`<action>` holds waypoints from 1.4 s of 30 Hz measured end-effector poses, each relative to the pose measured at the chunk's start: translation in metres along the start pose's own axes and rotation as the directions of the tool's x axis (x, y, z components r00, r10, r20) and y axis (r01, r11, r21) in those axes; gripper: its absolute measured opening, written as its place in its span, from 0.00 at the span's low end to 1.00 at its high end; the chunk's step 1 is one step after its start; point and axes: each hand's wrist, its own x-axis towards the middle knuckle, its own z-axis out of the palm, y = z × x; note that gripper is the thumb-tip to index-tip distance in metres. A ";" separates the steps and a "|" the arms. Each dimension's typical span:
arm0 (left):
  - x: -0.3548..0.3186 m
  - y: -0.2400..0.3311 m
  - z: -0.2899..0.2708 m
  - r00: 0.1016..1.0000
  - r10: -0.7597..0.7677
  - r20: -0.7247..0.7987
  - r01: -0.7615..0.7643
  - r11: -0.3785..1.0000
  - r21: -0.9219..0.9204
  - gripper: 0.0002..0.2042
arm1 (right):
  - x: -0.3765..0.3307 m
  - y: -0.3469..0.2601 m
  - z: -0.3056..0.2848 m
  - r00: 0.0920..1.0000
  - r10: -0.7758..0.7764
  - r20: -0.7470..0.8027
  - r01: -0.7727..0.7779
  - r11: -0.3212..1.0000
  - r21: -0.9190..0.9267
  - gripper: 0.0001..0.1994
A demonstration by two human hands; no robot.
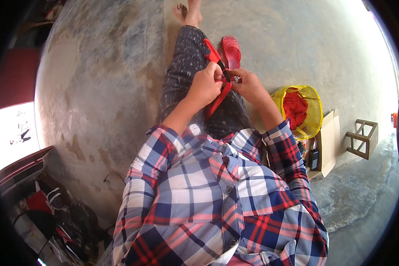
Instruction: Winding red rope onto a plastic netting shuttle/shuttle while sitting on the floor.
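Note:
Over my lap, both hands work close together on a long red and black strap-like piece (213, 53). Its exact kind cannot be made out. My left hand (205, 85) is closed in a pinch on the piece near its middle. My right hand (250, 86) pinches at the same spot from the other side, fingertips almost meeting the left ones. A thin red strand seems to loop around the black part between them. From beneath the hands a ridged red end (217, 101) hangs down over my dark patterned trousers. Fingers partly hide the gripped section.
On the concrete floor beyond my hands lies a red slipper (231, 52). To the right stand a yellow basket (320, 106) with red material (295, 108) inside, an open cardboard box (328, 146) and a small stool frame (362, 138). Assorted clutter (62, 213) lies at the lower left.

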 end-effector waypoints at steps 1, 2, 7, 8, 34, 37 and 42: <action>0.000 0.003 0.003 0.993 -0.114 -0.013 0.110 0.981 -0.162 0.10 | 0.002 0.000 -0.002 0.997 -0.014 0.074 0.014 1.000 0.006 0.17; -0.001 -0.001 0.007 0.993 -0.119 -0.027 0.112 0.975 -0.192 0.10 | 0.003 0.001 -0.003 0.997 -0.014 0.076 0.013 1.000 0.006 0.17; -0.008 -0.011 0.013 0.984 0.038 -0.176 -0.053 0.995 -0.079 0.10 | 0.004 0.013 -0.008 1.000 0.000 0.005 0.000 0.992 -0.130 0.12; -0.010 -0.015 0.014 0.966 0.118 -0.228 -0.122 0.993 0.000 0.09 | 0.003 0.019 -0.011 1.000 0.001 0.004 -0.001 0.991 -0.133 0.12; -0.017 -0.028 0.031 0.991 0.131 -0.006 -0.129 0.969 -0.211 0.10 | -0.103 -0.109 0.013 0.986 0.012 0.165 -0.165 0.177 0.970 0.10; -0.020 -0.032 0.050 0.987 0.143 -0.075 -0.158 0.955 -0.251 0.13 | -0.105 -0.098 0.022 0.986 0.050 0.158 -0.163 0.121 0.979 0.12; -0.036 0.008 0.026 0.793 0.348 -0.499 -0.305 0.937 0.169 0.14 | -0.087 -0.104 0.009 0.994 -0.106 0.001 0.029 0.287 0.958 0.17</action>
